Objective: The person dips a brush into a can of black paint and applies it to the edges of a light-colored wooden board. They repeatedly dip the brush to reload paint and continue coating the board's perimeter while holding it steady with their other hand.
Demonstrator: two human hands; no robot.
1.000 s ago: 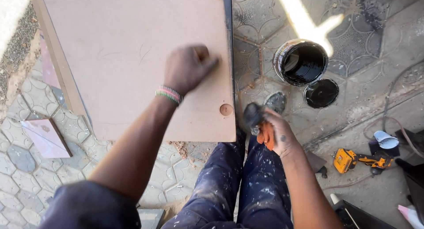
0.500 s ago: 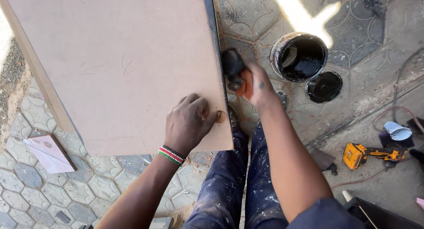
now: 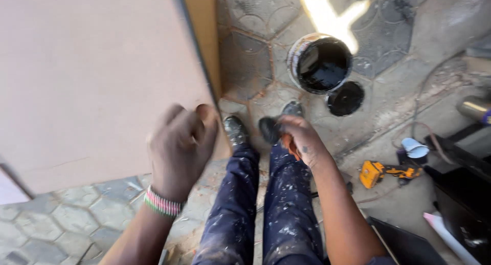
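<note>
Head view
Left hand (image 3: 180, 148): lower centre-left, fingers curled on the lower right corner of the board.
Board (image 3: 92, 75): large, pale brown, fills the upper left; dark edge on its right side.
Right hand (image 3: 300, 137): centre, fingers clenched around a dark sponge (image 3: 269, 129) with an orange part.
Paint can (image 3: 321, 63): open, black inside, upper centre-right, on the paved floor (image 3: 245, 55); round lid (image 3: 345, 98) just beside it.
Yellow drill (image 3: 383, 172): right, on the floor.

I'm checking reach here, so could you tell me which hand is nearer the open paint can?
Right. The right hand, gripping a dark applicator, sits just below-left of the open paint can; the left hand is farther left, at the board's corner.
</note>
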